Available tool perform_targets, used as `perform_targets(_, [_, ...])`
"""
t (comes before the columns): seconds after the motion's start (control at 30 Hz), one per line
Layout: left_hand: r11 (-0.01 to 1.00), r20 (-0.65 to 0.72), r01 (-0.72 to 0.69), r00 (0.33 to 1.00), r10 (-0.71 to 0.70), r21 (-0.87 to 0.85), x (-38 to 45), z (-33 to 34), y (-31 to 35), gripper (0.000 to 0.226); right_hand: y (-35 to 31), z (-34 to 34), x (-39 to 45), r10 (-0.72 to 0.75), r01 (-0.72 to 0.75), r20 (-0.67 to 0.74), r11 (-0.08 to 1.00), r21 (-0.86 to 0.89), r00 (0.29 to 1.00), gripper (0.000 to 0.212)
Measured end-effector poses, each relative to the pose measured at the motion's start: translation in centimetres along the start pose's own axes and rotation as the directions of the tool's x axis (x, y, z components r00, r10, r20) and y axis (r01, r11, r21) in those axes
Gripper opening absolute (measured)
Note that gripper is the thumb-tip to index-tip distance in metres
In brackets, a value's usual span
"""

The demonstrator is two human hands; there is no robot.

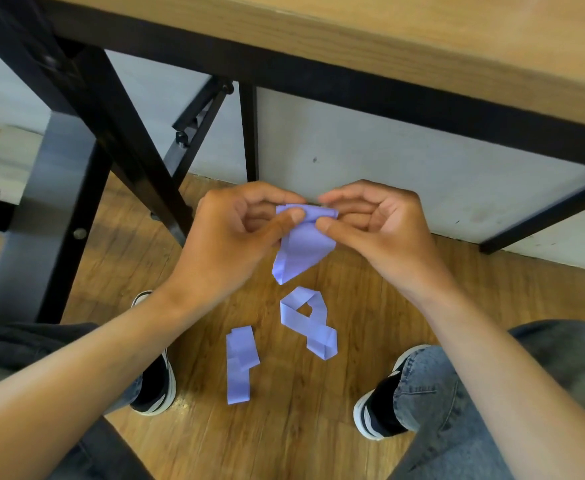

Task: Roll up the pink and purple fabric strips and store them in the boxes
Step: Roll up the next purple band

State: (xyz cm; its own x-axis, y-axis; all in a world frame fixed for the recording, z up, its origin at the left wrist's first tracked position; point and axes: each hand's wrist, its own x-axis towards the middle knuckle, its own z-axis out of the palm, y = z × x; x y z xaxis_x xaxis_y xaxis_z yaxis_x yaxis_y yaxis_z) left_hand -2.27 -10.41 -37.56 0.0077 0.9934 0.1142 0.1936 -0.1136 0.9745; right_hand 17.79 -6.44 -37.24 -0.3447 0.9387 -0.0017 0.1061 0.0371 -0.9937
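hands: 2, left (230, 237), right (377, 230)
purple fabric strip (301, 244): 1, pinched between hands, trailing below them
shoes: 2, left shoe (156, 379), right shoe (379, 415), below hands

Wood-plank floor (301, 427), pale wall (388, 161), black-framed table (388, 36).

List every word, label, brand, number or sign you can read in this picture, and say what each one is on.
None: no readable text appears anywhere in the view.
The purple strip pinched by the left hand and right hand is plain, with no print.
The shoes show white stripes but no legible brand.
The table and the wall carry no label or sign.
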Motion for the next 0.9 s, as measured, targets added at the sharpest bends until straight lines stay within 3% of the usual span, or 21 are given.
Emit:
perform_targets(0.17, [0.998, 0.003, -0.064, 0.998, 0.064, 0.009, -0.25, -0.01, -0.06, 0.022, 0.25, 0.26, 0.0, 0.059, -0.059, 0.012, 0.998, 0.003, 0.998, 0.014])
perform_targets(0.27, [0.999, 0.009, 0.008, 1.0, -0.008, -0.044, -0.4, 0.33, 0.01, 0.033, 0.24, 0.18, 0.12, 0.002, -0.001, -0.033, 1.0, 0.024, 0.999, 0.018])
perform_targets(0.4, [0.998, -0.006, 0.033, 0.999, -0.034, -0.055, -0.32, 0.37, -0.31, 0.023, 0.13, 0.32, 0.03, -0.02, 0.021, -0.024, 0.999, 0.042, 1.0, 0.02])
perform_targets(0.57, [0.999, -0.004, -0.032, 0.999, 0.032, -0.015, -0.26, 0.13, -0.25, 0.024, -0.01, 0.12, -0.01, 0.075, -0.074, -0.005, 0.994, 0.08, 0.997, 0.022])
perform_targets(0.63, [0.999, -0.003, -0.039, 0.999, 0.039, -0.018, -0.4, 0.32, -0.23, 0.027, 0.07, 0.01, 0.09, 0.044, -0.044, -0.019, 0.998, 0.033, 0.999, 0.013])
perform_targets(0.73, [0.998, 0.005, 0.018, 1.0, -0.018, -0.063, -0.43, 0.51, -0.2, 0.034, -0.09, 0.02, 0.12, -0.017, 0.019, -0.056, 0.999, 0.03, 0.998, 0.018])
perform_targets(0.9, [0.998, -0.026, -0.017, 1.0, 0.016, -0.065, -0.26, 0.23, -0.14, 0.024, -0.26, 0.16, -0.16, -0.01, 0.012, -0.028, 0.997, 0.07, 1.0, 0.02])
